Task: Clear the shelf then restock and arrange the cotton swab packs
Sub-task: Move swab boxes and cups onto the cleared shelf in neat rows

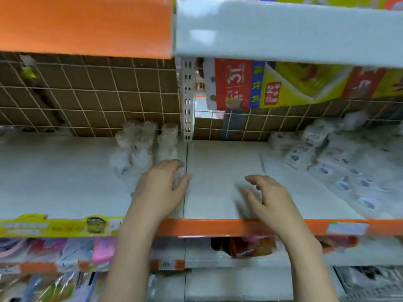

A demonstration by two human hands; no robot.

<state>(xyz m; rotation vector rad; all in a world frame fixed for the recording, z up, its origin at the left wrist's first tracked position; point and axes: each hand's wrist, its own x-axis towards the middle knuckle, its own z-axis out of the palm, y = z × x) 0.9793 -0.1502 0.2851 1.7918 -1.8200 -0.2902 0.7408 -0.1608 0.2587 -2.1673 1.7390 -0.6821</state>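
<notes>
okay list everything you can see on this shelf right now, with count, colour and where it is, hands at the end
shelf: one, white, orange front strip, mid frame, seam down the middle
clear packs: a small cluster, count unclear from blur, whitish, at the back just left of the seam
flat packs: a pile, count unclear, white with small dark marks, right side of the shelf
upright post: one, white, slotted, at the back above the seam
wire grid back: one, brown with pale wires
printed carton: one, red and yellow, behind the grid, upper right
left hand: fingers loosely curled, by the cluster, holding nothing
right hand: fingers loosely curled over bare shelf, holding nothing
</notes>
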